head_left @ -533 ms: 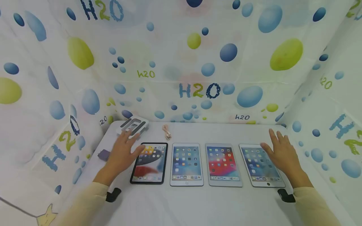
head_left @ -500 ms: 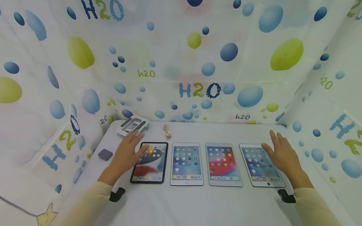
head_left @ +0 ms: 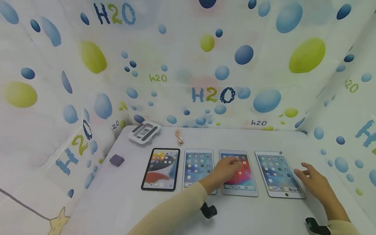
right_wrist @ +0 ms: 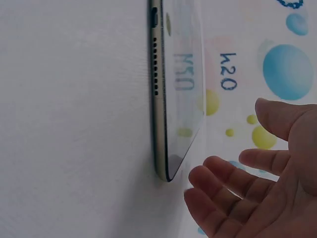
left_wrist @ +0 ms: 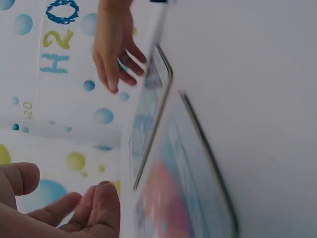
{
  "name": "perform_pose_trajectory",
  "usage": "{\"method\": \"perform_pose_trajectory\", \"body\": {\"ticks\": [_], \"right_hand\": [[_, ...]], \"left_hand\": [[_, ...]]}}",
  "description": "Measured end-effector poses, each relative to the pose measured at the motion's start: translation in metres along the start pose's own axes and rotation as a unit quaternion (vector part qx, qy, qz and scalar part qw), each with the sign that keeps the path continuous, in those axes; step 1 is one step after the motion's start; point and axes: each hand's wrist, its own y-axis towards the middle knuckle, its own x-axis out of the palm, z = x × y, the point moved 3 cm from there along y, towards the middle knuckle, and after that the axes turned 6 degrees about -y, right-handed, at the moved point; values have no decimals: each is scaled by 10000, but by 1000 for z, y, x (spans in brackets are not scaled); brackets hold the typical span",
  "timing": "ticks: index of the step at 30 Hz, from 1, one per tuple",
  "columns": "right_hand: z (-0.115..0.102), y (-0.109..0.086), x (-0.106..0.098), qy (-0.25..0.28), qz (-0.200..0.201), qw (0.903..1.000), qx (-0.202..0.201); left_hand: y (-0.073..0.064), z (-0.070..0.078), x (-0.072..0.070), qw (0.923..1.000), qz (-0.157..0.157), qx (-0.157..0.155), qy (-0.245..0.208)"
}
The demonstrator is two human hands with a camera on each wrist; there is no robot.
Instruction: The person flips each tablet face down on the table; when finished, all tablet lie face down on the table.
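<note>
Four tablets lie in a row on the white table, all with lit home screens. My left hand (head_left: 224, 171) reaches over the tablet with the red wallpaper (head_left: 241, 178), palm down and fingers loosely bent; it holds nothing. In the left wrist view, its thumb and fingers (left_wrist: 106, 206) are apart, above the blurred tablets. My right hand (head_left: 318, 184) hovers just right of the rightmost white tablet (head_left: 277, 173), fingers relaxed and gripping nothing. The right wrist view shows those fingers (right_wrist: 237, 181) beside that tablet's edge. A tiny grey piece (head_left: 281, 152) shows at its top corner.
To the left lie a black-edged tablet (head_left: 161, 169) and another white tablet (head_left: 197, 163), partly hidden by my left arm. Behind them are a white stand (head_left: 145, 132), a coiled pinkish cable (head_left: 179, 137) and a dark purple charger block (head_left: 117, 160). Patterned curtains enclose the table.
My left hand has swung right, from the black-edged tablet to the red-wallpaper one. The right hand has drawn back and right, off the rightmost tablet. The head view has shifted slightly.
</note>
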Motion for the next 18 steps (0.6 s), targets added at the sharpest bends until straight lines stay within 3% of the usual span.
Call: {"method": "perform_pose_trajectory", "body": {"ticks": [2, 4, 6, 11, 18], "right_hand": [[4, -1, 2, 197, -102, 9997, -36], [5, -1, 4, 431, -133, 9989, -95], [4, -1, 6, 710, -206, 9972, -130], [1, 2, 9, 1181, -429, 9919, -163], [2, 2, 6, 1613, -564, 9853, -36]], "left_hand": [[9, -2, 28, 9968, 126, -329, -723], [16, -4, 49, 9886, 227, -588, -1368], [20, -5, 65, 9810, 301, -864, -1708], [23, -9, 88, 9705, 421, -1441, -1886], [25, -5, 103, 9644, 293, -1579, -2100]]}}
